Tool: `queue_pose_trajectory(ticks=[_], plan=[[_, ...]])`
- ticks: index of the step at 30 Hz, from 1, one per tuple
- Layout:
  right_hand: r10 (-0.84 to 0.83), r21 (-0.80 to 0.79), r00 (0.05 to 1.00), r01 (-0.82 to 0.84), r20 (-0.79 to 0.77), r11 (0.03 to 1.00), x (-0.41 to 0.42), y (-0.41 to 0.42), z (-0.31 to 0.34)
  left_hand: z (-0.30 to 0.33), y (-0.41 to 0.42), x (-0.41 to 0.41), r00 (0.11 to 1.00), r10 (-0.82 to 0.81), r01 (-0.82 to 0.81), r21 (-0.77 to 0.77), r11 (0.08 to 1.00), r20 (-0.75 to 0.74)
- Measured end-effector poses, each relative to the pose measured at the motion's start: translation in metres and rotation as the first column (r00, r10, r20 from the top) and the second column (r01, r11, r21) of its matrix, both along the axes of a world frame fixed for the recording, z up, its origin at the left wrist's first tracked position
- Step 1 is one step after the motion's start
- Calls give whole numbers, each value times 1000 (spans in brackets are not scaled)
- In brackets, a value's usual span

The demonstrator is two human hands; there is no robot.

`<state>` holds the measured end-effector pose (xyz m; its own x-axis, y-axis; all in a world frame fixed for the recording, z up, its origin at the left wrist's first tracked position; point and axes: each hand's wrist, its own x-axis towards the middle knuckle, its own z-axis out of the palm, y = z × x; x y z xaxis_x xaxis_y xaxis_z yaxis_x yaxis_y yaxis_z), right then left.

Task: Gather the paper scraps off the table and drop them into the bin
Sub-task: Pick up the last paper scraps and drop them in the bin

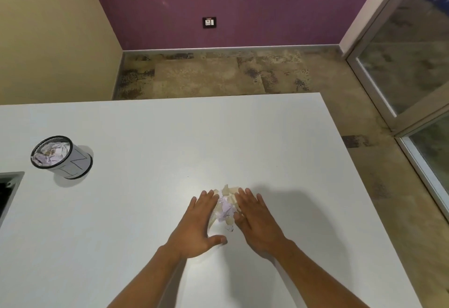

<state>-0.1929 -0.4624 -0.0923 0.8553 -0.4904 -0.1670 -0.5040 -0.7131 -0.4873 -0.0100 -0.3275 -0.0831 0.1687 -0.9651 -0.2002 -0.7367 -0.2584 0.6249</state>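
With my left hand (199, 222) and right hand (257, 220) flat, fingers straight, flanking the paper scraps (226, 207) on the counter (267, 137), I judge loose bits could slip out before reaching the bin (62, 157) far left.

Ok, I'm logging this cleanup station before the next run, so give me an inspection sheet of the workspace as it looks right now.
Surface: white table, with a dark rectangular cutout at its left edge.
Job's things: pile of paper scraps, beige and lilac, pressed between both hands; bin standing at the table's left, already holding crumpled paper.
Clutter: nothing seen.
Grips: left hand and right hand flat, fingers straight, flanking the pile and touching it.
Cables: nothing seen.
Surroundings: purple wall with a socket plate, beige wall on the left, mottled stone floor, glass door on the right.
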Motion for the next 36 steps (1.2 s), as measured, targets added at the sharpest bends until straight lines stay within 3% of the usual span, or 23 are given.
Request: queue_pose_trajectory(ticks=[3,6,10,13,18,22,27,33,36], plan=[[-40,111,996,31,82,993,0,16,1,4,1,-4,998,8,-9,-15,1000,-65],[-314,225,929,269,197,936,-6,8,11,9,6,2,986,112,-122,-81,989,-121],[-542,-7,818,553,191,833,-10,-39,12,0,14,8,977,202,-196,-82,977,74],[-602,-99,797,604,53,791,-7,-76,6,-11,16,5,963,148,-141,-48,989,227],[-471,-222,875,439,-117,871,12,-101,-4,-20,16,4,937,101,-101,-17,995,334],[-179,-201,980,159,-87,967,27,-81,-7,-22,16,4,926,91,-94,-11,996,368],[81,-191,995,-91,-60,977,17,-39,-11,-22,16,4,926,74,-90,26,996,370],[202,-51,978,-204,-43,978,1,0,-8,-18,19,6,948,20,-43,66,997,316],[90,16,996,-90,-16,996,-7,8,-1,-10,15,10,970,1,-17,62,998,244]])
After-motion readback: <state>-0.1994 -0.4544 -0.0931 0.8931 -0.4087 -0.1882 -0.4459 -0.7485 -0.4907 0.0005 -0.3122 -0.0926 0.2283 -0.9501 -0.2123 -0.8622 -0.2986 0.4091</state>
